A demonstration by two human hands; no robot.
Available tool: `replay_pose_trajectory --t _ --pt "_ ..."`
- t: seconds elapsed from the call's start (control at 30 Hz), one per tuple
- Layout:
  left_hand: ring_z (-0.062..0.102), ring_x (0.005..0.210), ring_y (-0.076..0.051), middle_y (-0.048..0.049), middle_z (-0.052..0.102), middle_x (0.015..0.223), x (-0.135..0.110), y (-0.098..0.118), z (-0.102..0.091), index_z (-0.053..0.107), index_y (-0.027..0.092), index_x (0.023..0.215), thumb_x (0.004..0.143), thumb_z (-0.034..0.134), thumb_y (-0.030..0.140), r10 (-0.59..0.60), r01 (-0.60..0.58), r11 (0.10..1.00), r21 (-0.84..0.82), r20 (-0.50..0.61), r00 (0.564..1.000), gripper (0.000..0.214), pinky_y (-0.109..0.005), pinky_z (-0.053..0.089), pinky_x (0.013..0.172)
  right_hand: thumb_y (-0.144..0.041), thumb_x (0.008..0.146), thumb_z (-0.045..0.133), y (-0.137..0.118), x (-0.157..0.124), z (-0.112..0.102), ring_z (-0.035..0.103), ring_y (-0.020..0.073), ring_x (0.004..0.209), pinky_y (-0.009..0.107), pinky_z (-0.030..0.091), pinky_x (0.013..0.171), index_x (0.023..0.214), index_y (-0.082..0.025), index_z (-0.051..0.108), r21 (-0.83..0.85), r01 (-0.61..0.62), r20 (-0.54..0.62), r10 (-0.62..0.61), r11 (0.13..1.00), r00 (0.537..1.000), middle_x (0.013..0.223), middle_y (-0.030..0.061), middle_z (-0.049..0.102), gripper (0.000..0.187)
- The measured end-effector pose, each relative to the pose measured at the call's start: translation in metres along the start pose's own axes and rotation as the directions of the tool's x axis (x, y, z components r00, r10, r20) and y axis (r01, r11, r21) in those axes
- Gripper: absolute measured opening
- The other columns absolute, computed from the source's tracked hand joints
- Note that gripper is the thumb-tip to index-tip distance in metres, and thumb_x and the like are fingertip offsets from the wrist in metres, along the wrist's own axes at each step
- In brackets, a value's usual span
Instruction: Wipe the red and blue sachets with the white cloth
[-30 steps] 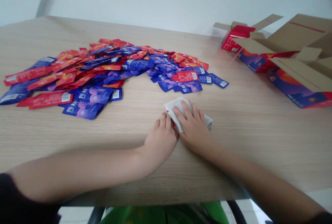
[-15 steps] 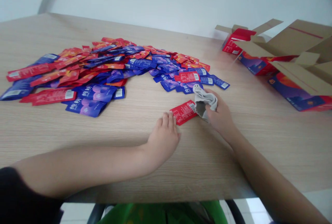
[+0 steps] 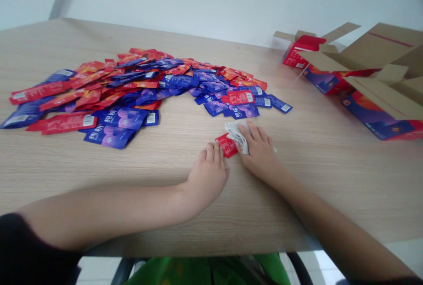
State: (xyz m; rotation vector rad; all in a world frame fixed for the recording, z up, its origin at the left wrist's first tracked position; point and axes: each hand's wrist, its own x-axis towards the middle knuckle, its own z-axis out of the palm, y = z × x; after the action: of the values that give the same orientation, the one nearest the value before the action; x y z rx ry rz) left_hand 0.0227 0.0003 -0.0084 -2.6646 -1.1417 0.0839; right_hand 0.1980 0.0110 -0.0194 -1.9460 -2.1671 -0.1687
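Head view: a red sachet lay on the wooden worktop, partly under a white cloth. The right hand pressed the cloth, its fingers spread apart; the left hand rested just beside the sachet, fingers together. Blue and red sachets lay heaped beyond, an open cardboard carton to the right.

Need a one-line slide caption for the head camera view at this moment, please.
Head view: right hand presses a pale cloth onto a red sachet beside the left hand on a wooden table.

纯粉 on blue sachets, rest illegible
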Motion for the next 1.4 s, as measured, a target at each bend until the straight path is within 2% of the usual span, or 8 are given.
replay_pose_trajectory --t 0.23,0.43,0.63,0.97,1.07,1.23,1.33,1.4 --pt "0.052 0.126 -0.039 -0.0296 0.054 0.134 -0.002 0.0 -0.004 0.055 -0.003 0.131 0.097 0.043 0.025 0.013 -0.013 1.0 -0.002 -0.008 1.0 0.046 -0.043 0.048 0.09 -0.04 0.094 0.042 -0.019 -0.006 -0.002 0.028 0.0361 0.138 0.052 0.029 0.107 0.145 -0.025 0.044 0.009 0.156 0.033 -0.156 0.988 0.987 0.157 0.0077 0.032 0.054" --pt "0.05 0.127 -0.04 -0.0295 0.046 0.141 -0.001 -0.001 -0.002 0.047 -0.006 0.137 0.098 0.039 0.026 0.015 -0.015 1.0 -0.003 0.033 0.999 0.052 -0.046 0.047 0.093 -0.033 0.093 0.043 0.004 0.004 -0.005 0.04 0.034 0.13 0.052 0.036 0.102 0.14 -0.022 0.05 0.065 -0.007 0.016 0.006 0.998 1.0 0.152 0.0145 0.037 0.049" --pt "0.051 0.126 -0.04 -0.0284 0.047 0.141 -0.001 -0.001 0.0 0.049 -0.006 0.136 0.098 0.037 0.027 0.007 -0.007 1.0 -0.008 0.003 1.0 0.051 -0.045 0.047 0.092 -0.029 0.082 0.057 0.001 0.0 -0.006 0.04 0.0359 0.126 0.052 0.038 0.1 0.135 -0.022 0.055 0.091 0.098 -0.004 -0.098 0.991 0.995 0.148 0.0161 0.039 0.054" --pt "0.052 0.123 -0.04 -0.0261 0.051 0.139 -0.002 -0.003 -0.004 0.045 -0.003 0.139 0.098 0.037 0.025 0.028 -0.028 0.999 -0.038 -0.008 1.0 0.051 -0.045 0.048 0.089 -0.017 0.076 0.055 0.025 0.001 -0.023 0.043 0.0326 0.131 0.05 0.038 0.107 0.137 -0.013 0.053 0.182 0.191 0.098 -0.211 0.965 0.973 0.147 0.0183 0.043 0.061" --pt "0.053 0.122 -0.04 -0.0261 0.052 0.138 -0.002 -0.004 -0.005 0.046 -0.002 0.139 0.097 0.037 0.023 0.042 -0.043 0.999 -0.032 -0.013 0.999 0.05 -0.046 0.048 0.089 -0.015 0.078 0.051 0.03 0.005 -0.026 0.049 0.0291 0.129 0.047 0.04 0.107 0.131 -0.013 0.058 0.294 0.124 0.054 -0.146 0.948 0.988 0.141 0.0172 0.051 0.054" --pt "0.052 0.123 -0.041 -0.0267 0.048 0.141 -0.003 -0.004 -0.003 0.045 0.006 0.14 0.095 0.042 0.02 0.051 -0.052 0.997 -0.05 -0.025 0.998 0.048 -0.047 0.049 0.087 -0.019 0.085 0.048 0.026 0.008 -0.04 0.061 0.0239 0.115 0.043 0.047 0.1 0.13 -0.021 0.057 0.496 -0.002 -0.141 0.083 0.868 0.987 0.125 0.0085 0.065 0.046" --pt "0.052 0.123 -0.04 -0.026 0.047 0.143 -0.003 -0.003 -0.003 0.045 0.008 0.141 0.095 0.042 0.018 0.05 -0.052 0.997 -0.052 -0.026 0.998 0.047 -0.046 0.048 0.087 -0.019 0.085 0.047 0.009 0.002 -0.04 0.053 0.0246 0.125 0.043 0.044 0.103 0.141 -0.022 0.046 0.441 0.046 -0.192 0.045 0.896 0.98 0.139 0.0099 0.055 0.056" --pt "0.052 0.124 -0.04 -0.0255 0.051 0.14 -0.003 -0.003 -0.004 0.05 0.007 0.137 0.095 0.042 0.018 0.052 -0.053 0.997 -0.052 -0.016 0.998 0.044 -0.046 0.048 0.087 -0.02 0.083 0.051 -0.006 -0.003 -0.032 0.043 0.0288 0.133 0.046 0.04 0.106 0.146 -0.02 0.041 0.318 0.1 -0.123 -0.064 0.943 0.99 0.15 0.0136 0.041 0.063"
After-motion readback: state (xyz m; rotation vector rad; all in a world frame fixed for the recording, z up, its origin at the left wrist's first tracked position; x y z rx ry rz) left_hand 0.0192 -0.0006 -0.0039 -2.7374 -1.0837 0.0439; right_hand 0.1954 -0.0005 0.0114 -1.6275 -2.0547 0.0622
